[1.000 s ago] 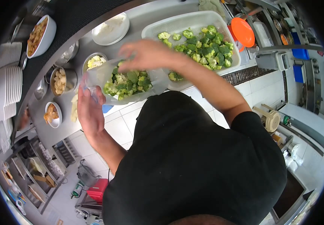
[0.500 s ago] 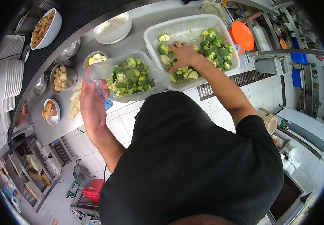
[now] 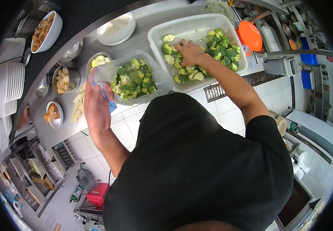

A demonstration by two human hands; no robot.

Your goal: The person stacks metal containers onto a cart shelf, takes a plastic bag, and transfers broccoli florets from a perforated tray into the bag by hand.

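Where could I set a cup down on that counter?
The counter looks bare between the white plate and the basket, and below the small white bowl in the picture. It is crowded around the pot, and where the broccoli bag meets the basket.

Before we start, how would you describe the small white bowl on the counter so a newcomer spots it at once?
Follow the steel counter to its lower-left end in the picture. Just below the metal pot of pale chunks sits the small white bowl of orange-brown food. Its lookalike, the other white bowl, stands on the dark shelf instead.
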